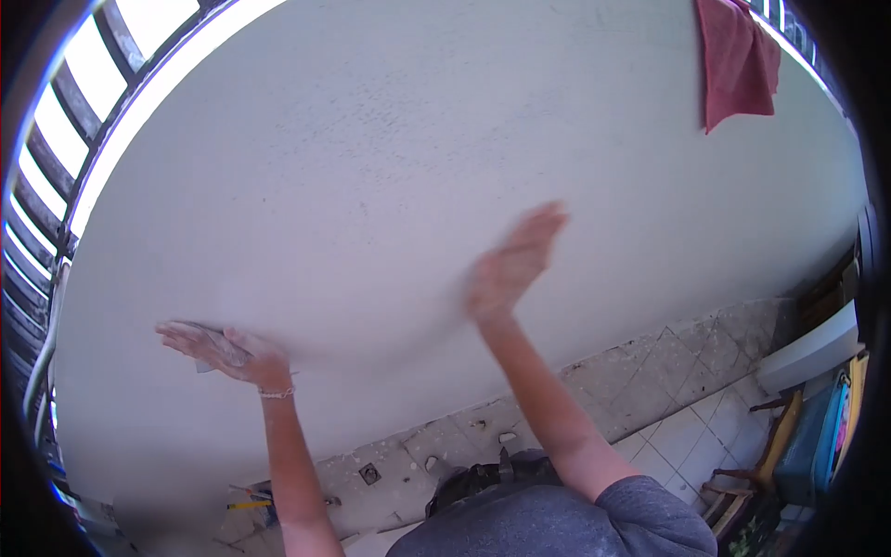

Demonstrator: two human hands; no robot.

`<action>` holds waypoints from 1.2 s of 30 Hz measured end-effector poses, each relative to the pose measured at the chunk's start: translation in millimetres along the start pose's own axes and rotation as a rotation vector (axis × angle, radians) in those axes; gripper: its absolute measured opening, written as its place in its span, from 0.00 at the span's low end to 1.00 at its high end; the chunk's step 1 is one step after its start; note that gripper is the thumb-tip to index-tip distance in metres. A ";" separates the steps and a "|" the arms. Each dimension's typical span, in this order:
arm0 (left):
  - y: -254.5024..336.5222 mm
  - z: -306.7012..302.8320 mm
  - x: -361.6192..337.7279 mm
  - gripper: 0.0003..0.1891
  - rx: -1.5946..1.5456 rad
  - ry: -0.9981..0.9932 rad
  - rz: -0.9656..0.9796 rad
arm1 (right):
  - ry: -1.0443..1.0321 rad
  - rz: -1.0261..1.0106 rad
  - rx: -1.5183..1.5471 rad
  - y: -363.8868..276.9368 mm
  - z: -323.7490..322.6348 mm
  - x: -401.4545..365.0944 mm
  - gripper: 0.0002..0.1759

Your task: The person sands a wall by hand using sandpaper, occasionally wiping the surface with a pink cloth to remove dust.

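My left hand (223, 352) lies along the pale wall (371, 260) at the left, fingers stretched out. Between thumb and fingers it holds a thin grey sheet that looks like sandpaper (232, 352), with a small corner sticking out below the hand. A light bracelet is round that wrist. Higher up, in the middle of the view, my right hand (516, 264) is against the wall with its fingers straight, smeared by motion. Nothing shows in it. Small dark specks and rough marks cover the wall above both hands.
A red cloth (738, 70) hangs over the wall's top at the upper right. Dusty floor tiles (650, 371) run along the wall's foot. Wooden furniture and a blue object (812, 446) stand at the lower right. A yellow-handled tool (249, 506) lies at the lower left.
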State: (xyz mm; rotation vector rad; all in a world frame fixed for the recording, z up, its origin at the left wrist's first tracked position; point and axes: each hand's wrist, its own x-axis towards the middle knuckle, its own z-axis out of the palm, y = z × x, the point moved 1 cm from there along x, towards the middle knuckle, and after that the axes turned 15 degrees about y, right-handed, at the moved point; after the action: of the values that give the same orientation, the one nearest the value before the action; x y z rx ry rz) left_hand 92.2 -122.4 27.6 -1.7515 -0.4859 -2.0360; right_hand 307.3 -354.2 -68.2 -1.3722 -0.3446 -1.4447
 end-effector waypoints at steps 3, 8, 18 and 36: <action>62.5 17.1 -3.5 0.37 -0.081 -0.049 -0.052 | -0.361 -0.360 -0.265 -32.7 -8.3 -102.0 0.33; 116.9 13.6 -98.8 0.41 -0.171 -0.351 0.317 | -0.895 -0.507 0.189 3.9 -96.3 -182.4 0.35; -49.5 -22.8 -48.1 0.20 -0.134 -1.390 0.509 | -1.026 0.371 -0.975 233.8 -392.9 -119.5 0.47; -55.3 -68.2 -246.8 0.34 -0.106 -0.523 0.054 | -0.729 -0.012 -0.404 117.0 -188.6 -44.7 0.40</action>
State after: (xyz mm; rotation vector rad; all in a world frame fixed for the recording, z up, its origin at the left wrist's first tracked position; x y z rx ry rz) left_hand 37.3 -90.3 -226.4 -2.3410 -0.4801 -1.5772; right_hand 289.5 -527.2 -213.1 -2.2192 -0.5386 -1.0039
